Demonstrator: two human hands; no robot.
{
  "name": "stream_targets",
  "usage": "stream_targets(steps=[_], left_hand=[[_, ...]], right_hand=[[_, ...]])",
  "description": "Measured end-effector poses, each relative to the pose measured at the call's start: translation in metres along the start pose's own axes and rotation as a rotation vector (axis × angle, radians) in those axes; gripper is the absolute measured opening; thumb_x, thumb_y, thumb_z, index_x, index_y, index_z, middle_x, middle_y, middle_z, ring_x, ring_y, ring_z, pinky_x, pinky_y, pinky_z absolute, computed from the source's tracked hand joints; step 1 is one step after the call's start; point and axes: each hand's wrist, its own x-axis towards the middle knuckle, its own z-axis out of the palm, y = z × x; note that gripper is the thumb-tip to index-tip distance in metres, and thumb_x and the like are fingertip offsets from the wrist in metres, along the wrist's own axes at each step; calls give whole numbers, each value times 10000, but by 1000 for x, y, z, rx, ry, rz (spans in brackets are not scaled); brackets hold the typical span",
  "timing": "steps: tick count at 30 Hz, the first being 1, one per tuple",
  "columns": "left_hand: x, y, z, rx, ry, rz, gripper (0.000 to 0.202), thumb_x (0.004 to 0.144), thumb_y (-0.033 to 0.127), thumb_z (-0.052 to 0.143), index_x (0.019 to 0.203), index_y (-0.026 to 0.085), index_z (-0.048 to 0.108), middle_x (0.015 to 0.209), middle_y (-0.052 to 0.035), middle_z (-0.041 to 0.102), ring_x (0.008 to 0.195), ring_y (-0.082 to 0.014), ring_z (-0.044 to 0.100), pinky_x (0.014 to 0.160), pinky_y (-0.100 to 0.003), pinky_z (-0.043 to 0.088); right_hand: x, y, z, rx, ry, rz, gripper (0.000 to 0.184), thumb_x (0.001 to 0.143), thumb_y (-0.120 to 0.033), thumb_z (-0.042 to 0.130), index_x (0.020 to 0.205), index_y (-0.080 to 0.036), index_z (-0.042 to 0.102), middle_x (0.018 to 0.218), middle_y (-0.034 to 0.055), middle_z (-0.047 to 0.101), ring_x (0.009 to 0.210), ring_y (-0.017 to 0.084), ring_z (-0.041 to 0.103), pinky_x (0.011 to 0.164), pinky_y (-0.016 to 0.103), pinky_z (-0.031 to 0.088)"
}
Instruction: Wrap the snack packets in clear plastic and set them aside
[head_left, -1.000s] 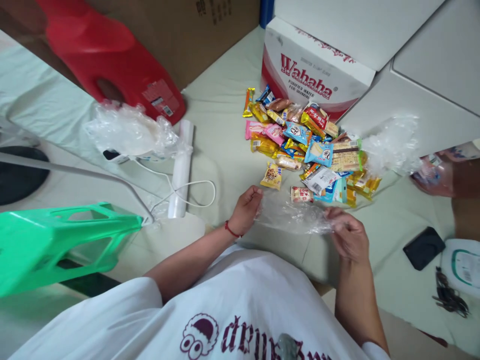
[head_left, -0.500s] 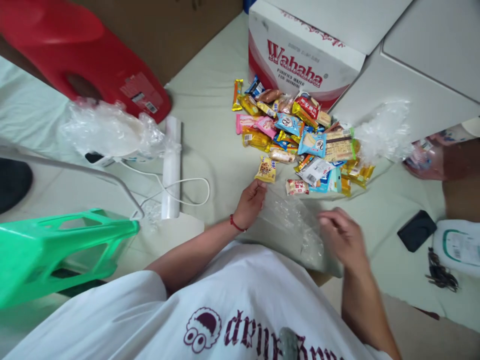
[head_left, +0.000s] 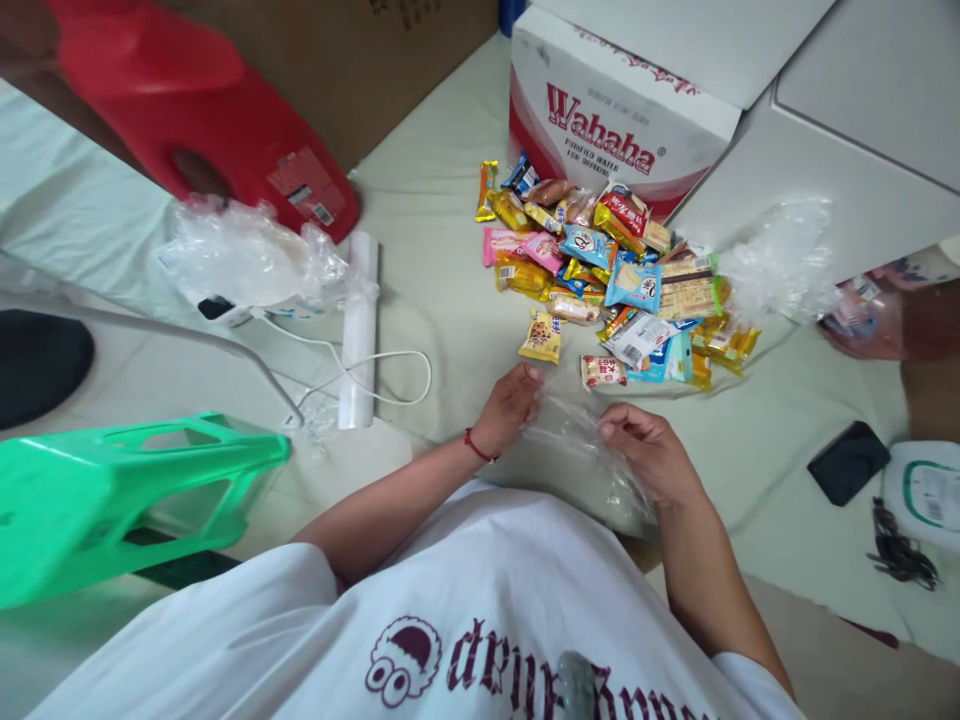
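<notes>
A clear plastic bag (head_left: pixel 574 430) stretches between my two hands, thin and wrinkled. My left hand (head_left: pixel 512 408), with a red cord at the wrist, pinches its upper left edge. On the other side my right hand (head_left: pixel 649 450) has its thumb and fingers closed on the bag's right edge. Just beyond my left fingertips lies a small yellow snack packet (head_left: pixel 541 336). A small red-and-white packet (head_left: pixel 602 371) sits past the bag, close to the heap of wrapped snacks (head_left: pixel 589 245), which spreads in front of a carton.
The white-and-red Wahaha carton (head_left: pixel 622 120) stands behind the snacks. Crumpled clear plastic (head_left: pixel 780 255) lies to their right. A red jug (head_left: pixel 217 130), a white roll (head_left: pixel 361 335) with a cable and a green stool (head_left: pixel 142 490) are at left. A black box (head_left: pixel 848 462) lies at right.
My right hand has moved left and closed on the bag's edge. My left hand keeps its pinch near the yellow packet. The view has shifted slightly.
</notes>
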Motion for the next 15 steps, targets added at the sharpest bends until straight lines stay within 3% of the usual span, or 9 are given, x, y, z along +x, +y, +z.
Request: stream_targets(steps=[2,5,8,10,13,15], left_hand=[[2,3,-3,22,-33,-18,550,823,749,666,899,242,468,523,116,339,411,-68,260,438,-234,178],[2,16,-13,122,-216,-65,602,705,573,855,1055,226,509,571,136,371,453,-55,284,474,-219,213],[4,34,-29,259,-411,-119,731,633,377,923,1216,209,516,653,124,425,538,-63,372,534,-212,291],[11,44,-43,353,-474,-142,742,642,333,907,1264,208,522,701,103,473,578,-75,423,564,-218,334],[27,53,-64,546,-413,-120,729,643,319,881,1282,204,549,857,38,582,644,-98,504,615,-247,410],[34,57,-70,748,-216,-27,653,640,295,859,1225,193,586,956,-5,601,725,-132,554,683,-291,475]], right_hand=[[-1,4,-5,76,113,-3,355,765,-521,838,813,-202,688,675,-37,528,608,107,431,582,237,376],[-2,9,-17,139,289,-50,355,753,-521,844,837,-220,677,754,-29,550,658,117,475,620,250,466],[-5,13,-36,63,436,-81,344,759,-504,842,860,-231,658,819,-22,562,729,135,542,620,253,523],[-7,17,-48,-11,491,-53,367,769,-531,822,862,-233,630,797,-23,573,693,138,569,536,237,501],[-9,24,-59,-78,514,7,401,781,-573,788,861,-232,593,688,-44,574,526,114,525,425,221,422],[-9,29,-59,-92,509,27,409,773,-574,789,857,-227,590,650,-52,575,475,103,502,401,218,400]])
